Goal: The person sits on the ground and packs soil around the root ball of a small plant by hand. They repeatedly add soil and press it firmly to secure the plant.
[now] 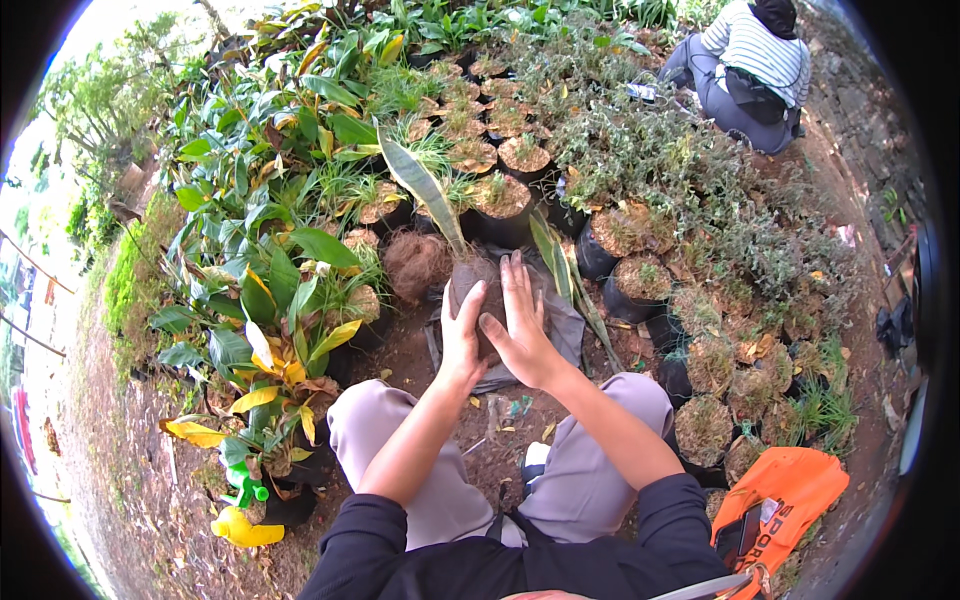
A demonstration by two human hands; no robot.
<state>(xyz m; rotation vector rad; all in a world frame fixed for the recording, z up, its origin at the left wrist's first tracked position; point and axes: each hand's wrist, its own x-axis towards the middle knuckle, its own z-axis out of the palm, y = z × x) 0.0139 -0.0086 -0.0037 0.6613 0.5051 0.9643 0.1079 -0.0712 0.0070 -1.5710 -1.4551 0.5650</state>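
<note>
A snake plant (424,190) with one tall, yellow-edged leaf leans to the left in front of me. Its dark root ball (476,272) is cupped between my hands, partly hidden by them. My left hand (464,332) presses its near left side, and my right hand (522,325) lies along the right side with long, straightened fingers. Beneath is a grey plastic sheet (562,332) on the soil. A clump of brown fibre (417,266) rests just left of the root ball. To the right, more snake plant leaves (553,256) slant over the sheet.
Black pots (505,205) topped with brown fibre stand close beyond my hands and along the right. Leafy potted plants (285,280) crowd the left, near a yellow and green plastic item (245,525). An orange bag (790,500) lies lower right. Another person (750,75) crouches far right.
</note>
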